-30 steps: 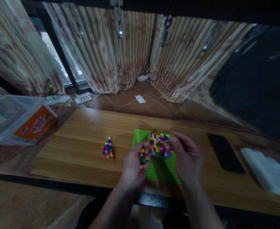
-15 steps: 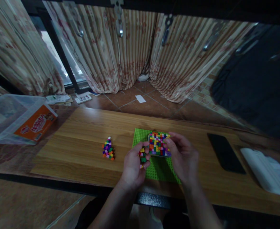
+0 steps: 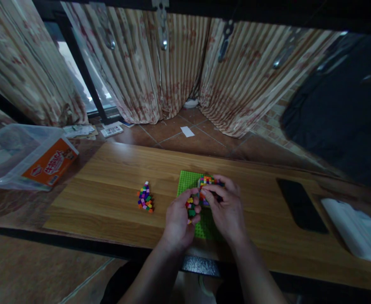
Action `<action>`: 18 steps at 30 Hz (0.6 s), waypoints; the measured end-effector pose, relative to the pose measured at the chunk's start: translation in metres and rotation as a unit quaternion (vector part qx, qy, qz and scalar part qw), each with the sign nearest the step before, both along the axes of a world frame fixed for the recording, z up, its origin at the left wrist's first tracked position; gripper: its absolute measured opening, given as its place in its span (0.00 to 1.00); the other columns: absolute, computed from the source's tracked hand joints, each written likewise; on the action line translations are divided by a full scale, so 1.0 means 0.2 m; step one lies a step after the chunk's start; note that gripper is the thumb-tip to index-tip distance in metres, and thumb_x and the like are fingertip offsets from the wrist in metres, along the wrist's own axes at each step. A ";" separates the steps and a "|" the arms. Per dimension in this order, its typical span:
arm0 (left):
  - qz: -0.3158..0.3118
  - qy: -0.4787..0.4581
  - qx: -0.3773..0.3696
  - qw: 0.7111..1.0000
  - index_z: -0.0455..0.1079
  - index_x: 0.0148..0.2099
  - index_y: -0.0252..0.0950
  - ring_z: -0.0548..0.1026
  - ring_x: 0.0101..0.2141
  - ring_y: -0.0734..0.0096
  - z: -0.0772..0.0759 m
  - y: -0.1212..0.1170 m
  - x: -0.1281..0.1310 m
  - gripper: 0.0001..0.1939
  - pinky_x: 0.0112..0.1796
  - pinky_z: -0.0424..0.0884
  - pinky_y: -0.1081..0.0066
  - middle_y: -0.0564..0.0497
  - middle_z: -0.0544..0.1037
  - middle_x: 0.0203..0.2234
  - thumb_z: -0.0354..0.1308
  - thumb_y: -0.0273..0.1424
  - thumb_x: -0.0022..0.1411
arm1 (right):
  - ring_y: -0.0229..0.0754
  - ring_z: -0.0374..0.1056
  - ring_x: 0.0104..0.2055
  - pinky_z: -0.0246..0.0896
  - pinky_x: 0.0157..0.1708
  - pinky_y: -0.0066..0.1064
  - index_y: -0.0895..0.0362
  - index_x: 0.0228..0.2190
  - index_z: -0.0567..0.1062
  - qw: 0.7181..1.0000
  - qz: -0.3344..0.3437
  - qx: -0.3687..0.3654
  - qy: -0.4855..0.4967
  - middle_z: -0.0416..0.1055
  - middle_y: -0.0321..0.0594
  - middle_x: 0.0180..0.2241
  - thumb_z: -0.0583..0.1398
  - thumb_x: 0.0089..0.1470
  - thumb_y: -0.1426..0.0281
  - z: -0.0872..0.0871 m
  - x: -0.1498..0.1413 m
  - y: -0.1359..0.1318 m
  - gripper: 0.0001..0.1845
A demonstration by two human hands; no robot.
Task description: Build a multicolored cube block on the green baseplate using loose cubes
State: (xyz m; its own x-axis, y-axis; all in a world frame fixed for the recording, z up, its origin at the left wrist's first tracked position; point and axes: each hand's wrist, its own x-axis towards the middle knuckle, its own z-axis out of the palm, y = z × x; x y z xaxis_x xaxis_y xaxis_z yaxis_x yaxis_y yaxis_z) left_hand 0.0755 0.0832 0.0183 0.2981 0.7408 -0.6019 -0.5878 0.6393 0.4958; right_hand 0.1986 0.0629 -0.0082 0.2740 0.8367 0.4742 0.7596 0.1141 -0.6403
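Note:
In my left hand (image 3: pixel 179 215), curled palm up, lie several small colourful toy bricks (image 3: pixel 190 209). Its thumb and fingertips are at the left edge of a block of tightly packed multicoloured bricks (image 3: pixel 208 180). My right hand (image 3: pixel 228 207) reaches across that block and covers much of it. The right thumb and forefinger are pinched together close to the left thumb tip; whatever is between them is too small to make out. Beneath both hands is a green studded baseplate (image 3: pixel 185 179). A loose pile of small bricks (image 3: pixel 145 198) lies on the table to the left.
The wooden table (image 3: pixel 109 181) bears a black phone-like slab (image 3: pixel 301 204) and a white packet (image 3: pixel 353 228) on the right. A clear plastic bin (image 3: pixel 23 143) with an orange label stands at far left. Patterned curtains (image 3: pixel 172 67) hang behind, and a white paper (image 3: pixel 187 131) lies on the tiled floor.
My right hand has moved left from the right edge of the brick block to its left side, its thumb and forefinger now pinched beside my left thumb. My left hand stays nearly in place.

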 end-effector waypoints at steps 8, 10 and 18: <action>-0.009 0.004 0.005 1.000 0.73 0.42 0.31 0.59 0.17 0.84 -0.02 -0.01 0.02 0.14 0.17 0.46 0.80 0.57 0.66 0.21 0.59 0.32 0.54 | 0.52 0.62 0.54 0.56 0.54 0.51 0.50 0.32 0.81 0.998 -0.056 -0.013 0.032 0.71 0.43 0.47 0.62 0.54 0.63 -0.03 -0.01 0.02 0.07; -0.011 0.007 0.005 1.000 0.74 0.43 0.31 0.60 0.17 0.84 -0.02 -0.01 0.02 0.14 0.17 0.46 0.80 0.57 0.66 0.21 0.58 0.32 0.54 | 0.52 0.61 0.54 0.56 0.54 0.51 0.51 0.33 0.80 0.997 -0.068 -0.021 0.036 0.70 0.44 0.48 0.63 0.53 0.62 -0.02 0.00 0.02 0.08; -0.008 0.012 0.009 1.000 0.72 0.41 0.32 0.59 0.17 0.84 -0.03 -0.01 0.02 0.14 0.17 0.45 0.80 0.57 0.66 0.21 0.60 0.32 0.52 | 0.52 0.64 0.53 0.57 0.53 0.50 0.53 0.37 0.80 0.995 -0.066 -0.023 0.068 0.71 0.47 0.48 0.59 0.57 0.60 0.00 0.01 0.02 0.14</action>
